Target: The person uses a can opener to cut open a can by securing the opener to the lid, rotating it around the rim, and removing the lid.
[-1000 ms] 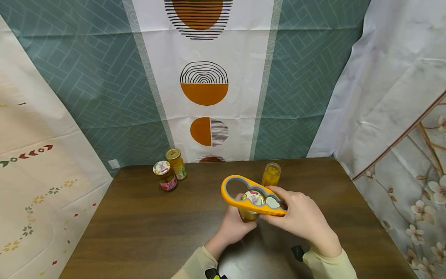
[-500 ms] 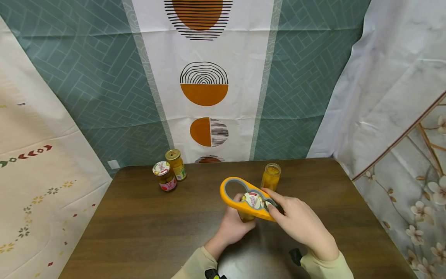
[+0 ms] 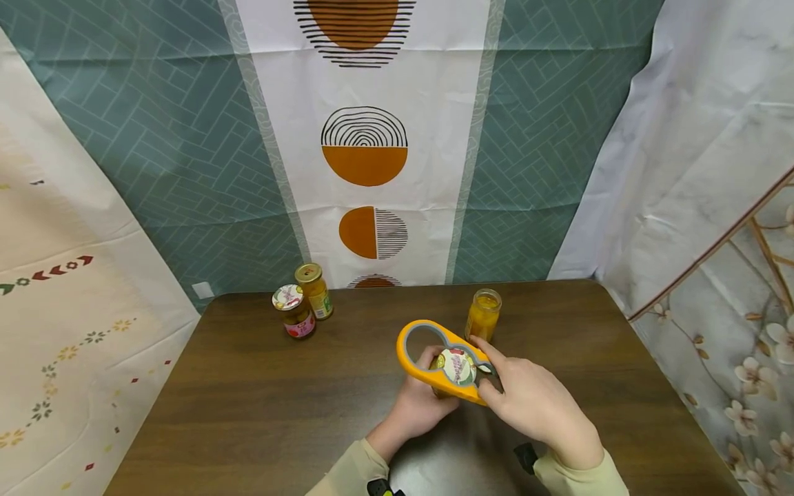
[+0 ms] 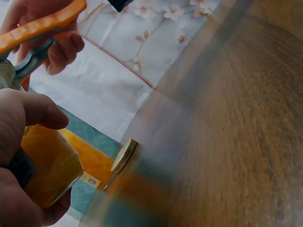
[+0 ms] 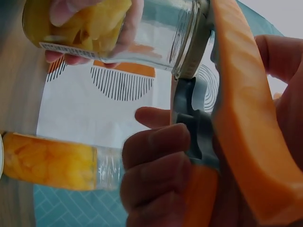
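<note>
While the left hand grips the glass jar, just below and right of centre in the head view, the right hand holds the orange opener, grey scalloped inside. And there's the lid, white with pink lettering, framed in its middle loop! Yellow chunks sit low, clear glass above.
</note>
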Available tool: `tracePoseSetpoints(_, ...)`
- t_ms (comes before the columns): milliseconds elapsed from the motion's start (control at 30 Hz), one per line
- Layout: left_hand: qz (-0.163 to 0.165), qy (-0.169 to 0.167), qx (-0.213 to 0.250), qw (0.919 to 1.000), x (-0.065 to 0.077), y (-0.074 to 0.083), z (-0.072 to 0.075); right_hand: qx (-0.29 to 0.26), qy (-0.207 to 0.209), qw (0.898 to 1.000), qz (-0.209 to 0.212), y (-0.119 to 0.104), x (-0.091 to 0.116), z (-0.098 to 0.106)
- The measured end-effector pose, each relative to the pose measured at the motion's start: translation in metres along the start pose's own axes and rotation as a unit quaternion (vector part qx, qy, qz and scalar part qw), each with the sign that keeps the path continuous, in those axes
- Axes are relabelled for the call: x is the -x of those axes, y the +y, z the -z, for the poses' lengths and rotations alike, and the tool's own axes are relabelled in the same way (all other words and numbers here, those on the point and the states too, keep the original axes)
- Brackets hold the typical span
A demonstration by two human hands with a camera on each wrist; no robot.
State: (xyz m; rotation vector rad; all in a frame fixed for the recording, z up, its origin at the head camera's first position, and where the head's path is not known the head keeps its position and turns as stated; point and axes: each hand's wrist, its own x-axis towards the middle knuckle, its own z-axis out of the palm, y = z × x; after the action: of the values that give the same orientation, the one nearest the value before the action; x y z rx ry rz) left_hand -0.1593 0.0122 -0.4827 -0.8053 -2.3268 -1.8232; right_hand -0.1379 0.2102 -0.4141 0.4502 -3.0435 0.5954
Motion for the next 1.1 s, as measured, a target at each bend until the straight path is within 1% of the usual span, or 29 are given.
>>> tracePoseSetpoints(133,0.002,-0.005,0.0,1.0,0.0,-0.002,-0.001,0.004,-0.023,0.999,-0.03,-0.002,0.0,0.001)
tracePoseSetpoints(267,-0.003,-0.003,0.004,1.0,0.0,-0.003,-0.003,0.005,-0.035,0.999,-0.039,-0.003,-0.001,0.002)
tracePoseSetpoints(367,-0.001,-0.001,0.004,1.0,-0.001,-0.003,-0.003,0.001,-0.035,0.999,-0.041,-0.002,-0.002,0.004)
tracePoseSetpoints(467,0.007,-0.003,0.005,1.0,-0.002,-0.001,-0.002,0.003,-0.016,1.0,-0.025,0.001,0.0,0.006)
tracePoseSetpoints(567,0.01,0.006,0.02,0.9997,-0.002,0.001,-0.001,0.001,0.023,1.0,0.013,0.004,0.002,0.007)
tracePoseSetpoints(667,0.019,0.022,0.021,0.9994,-0.003,-0.001,-0.001,-0.005,0.061,0.997,0.05,0.006,0.002,0.008)
tracePoseSetpoints(800,0.033,0.038,0.012,0.9987,-0.003,-0.024,-0.006,-0.004,0.082,0.994,0.068,0.003,0.003,0.007)
tracePoseSetpoints(833,0.033,0.039,0.012,0.9986,-0.003,-0.03,-0.007,-0.002,0.085,0.994,0.069,0.002,0.003,0.006)
tracePoseSetpoints(900,0.023,0.042,0.013,0.9988,-0.003,-0.038,-0.009,0.006,0.091,0.993,0.07,0.001,0.003,0.005)
tracePoseSetpoints(1033,0.009,0.041,0.03,0.9987,-0.004,-0.02,-0.004,0.015,0.103,0.991,0.079,0.002,0.001,0.002)
tracePoseSetpoints(1100,0.009,0.04,0.035,0.9985,-0.005,-0.01,-0.001,0.018,0.107,0.991,0.084,0.002,0.001,0.002)
